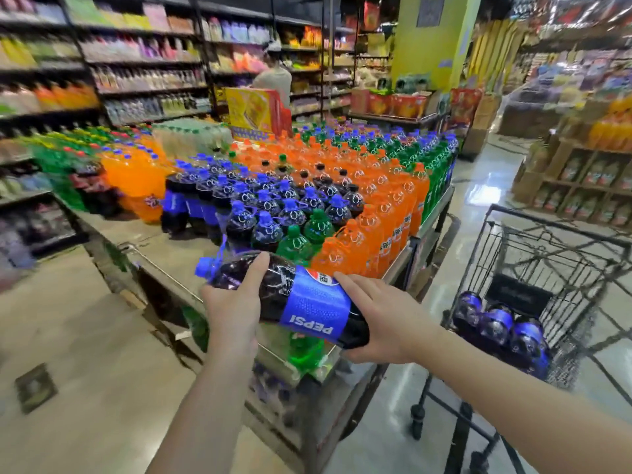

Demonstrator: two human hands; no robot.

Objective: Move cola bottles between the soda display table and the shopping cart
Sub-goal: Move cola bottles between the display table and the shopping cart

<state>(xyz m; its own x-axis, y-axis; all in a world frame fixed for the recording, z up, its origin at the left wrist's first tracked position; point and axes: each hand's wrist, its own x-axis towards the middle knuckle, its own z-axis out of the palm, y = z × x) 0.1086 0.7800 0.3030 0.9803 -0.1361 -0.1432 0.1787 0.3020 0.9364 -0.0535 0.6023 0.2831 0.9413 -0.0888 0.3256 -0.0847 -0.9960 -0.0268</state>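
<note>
A large cola bottle [290, 295] with a blue label and blue cap lies on its side in the air over the near corner of the soda display table [191, 265]. My left hand [232, 306] grips its upper part near the neck. My right hand [383, 319] cups its base end. Upright cola bottles [266, 200] with blue caps fill the table's near middle, beside orange bottles [372, 200] and green bottles [295, 242]. The black wire shopping cart [533, 278] stands at the right, with several cola bottles [499, 325] lying in its basket.
Drink shelves [102, 80] line the left aisle. A person [273, 77] stands beyond the table's far end. A wooden rack of bottles [588, 172] is at the right. Glossy floor [485, 186] runs between the table and the cart.
</note>
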